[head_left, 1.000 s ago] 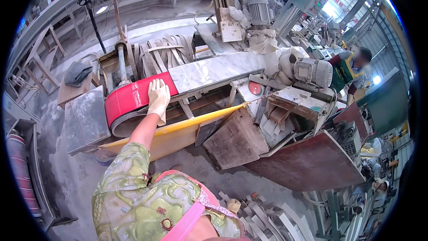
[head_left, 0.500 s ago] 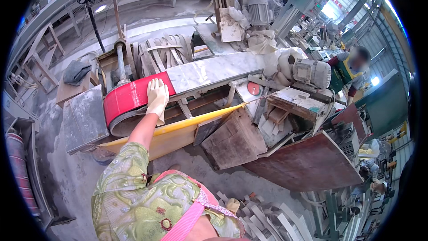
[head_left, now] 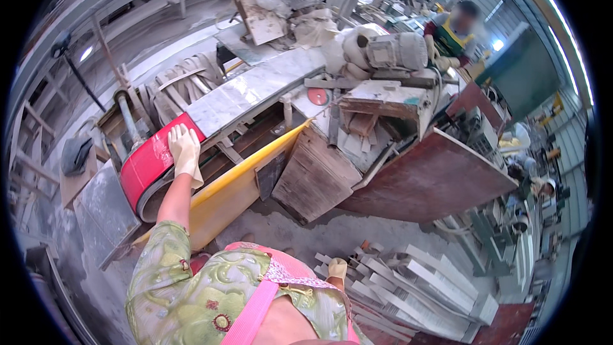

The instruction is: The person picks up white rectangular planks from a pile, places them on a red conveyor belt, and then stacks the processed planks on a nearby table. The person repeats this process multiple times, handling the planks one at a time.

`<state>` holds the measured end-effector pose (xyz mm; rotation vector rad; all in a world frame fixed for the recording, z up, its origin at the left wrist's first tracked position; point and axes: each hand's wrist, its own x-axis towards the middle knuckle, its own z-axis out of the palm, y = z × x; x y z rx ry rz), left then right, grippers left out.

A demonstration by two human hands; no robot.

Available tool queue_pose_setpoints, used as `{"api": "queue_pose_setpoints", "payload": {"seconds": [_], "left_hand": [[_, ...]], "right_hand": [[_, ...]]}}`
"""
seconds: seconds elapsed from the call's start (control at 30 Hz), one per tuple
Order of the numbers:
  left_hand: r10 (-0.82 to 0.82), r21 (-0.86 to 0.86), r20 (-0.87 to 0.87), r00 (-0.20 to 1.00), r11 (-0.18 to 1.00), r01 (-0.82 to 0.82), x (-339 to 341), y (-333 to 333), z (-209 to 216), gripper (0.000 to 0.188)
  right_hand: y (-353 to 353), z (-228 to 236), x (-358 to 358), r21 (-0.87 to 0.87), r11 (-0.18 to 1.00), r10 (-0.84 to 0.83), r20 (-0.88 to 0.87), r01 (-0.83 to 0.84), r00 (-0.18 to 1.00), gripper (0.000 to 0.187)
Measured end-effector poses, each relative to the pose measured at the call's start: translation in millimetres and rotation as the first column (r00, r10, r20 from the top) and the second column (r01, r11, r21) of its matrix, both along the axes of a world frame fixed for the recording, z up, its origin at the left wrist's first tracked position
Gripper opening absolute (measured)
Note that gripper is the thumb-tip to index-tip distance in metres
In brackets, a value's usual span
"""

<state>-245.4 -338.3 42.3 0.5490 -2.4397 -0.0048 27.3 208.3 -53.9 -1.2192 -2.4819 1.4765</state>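
Dusty stone-cutting machine with a yellow guard rail [head_left: 246, 176] in front

Gloved left hand [head_left: 183, 148] lies open, flat on the red belt [head_left: 147, 163], touching the grey stone slab's [head_left: 255, 89] end; gloved right hand [head_left: 336, 269] hangs low, grip unclear.

A grey electric motor [head_left: 396, 50] sits high on the dusty machine frame, and that's our landmark. Just left of it, a long pale stone slab [head_left: 255, 89] stretches away down-left. Below the motor hangs a brown wooden panel [head_left: 316, 179], with a rust-red board [head_left: 434, 182] to its right. Far below, stacked pale stone strips [head_left: 415, 287] lie on the floor. Right above the motor, another person [head_left: 456, 29] stands working.
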Motion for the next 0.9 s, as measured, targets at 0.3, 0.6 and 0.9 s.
{"api": "queue_pose_setpoints", "payload": {"seconds": [0.3, 0.6, 0.9], "left_hand": [[0.019, -0.025, 0.058, 0.998, 1.000, -0.018, -4.0, -2.4, -0.7, 0.045], [0.024, -0.062, 0.041, 0.999, 0.998, -0.021, -5.8, -8.6, -9.7, 0.046], [0.014, -0.051, 0.027, 1.000, 0.999, -0.013, -2.2, -0.9, 0.3, 0.044]], "right_hand": [[7.5, -27.3, 5.4, 0.027, 0.999, -0.021, 0.064, 0.019, 0.998, 0.029], [10.9, -42.0, 7.0, 0.068, 0.997, -0.022, 0.000, 0.022, 1.000, 0.028], [16.0, -35.5, -1.0, 0.021, 1.000, 0.016, 0.063, -0.017, 0.998, 0.027]]}}
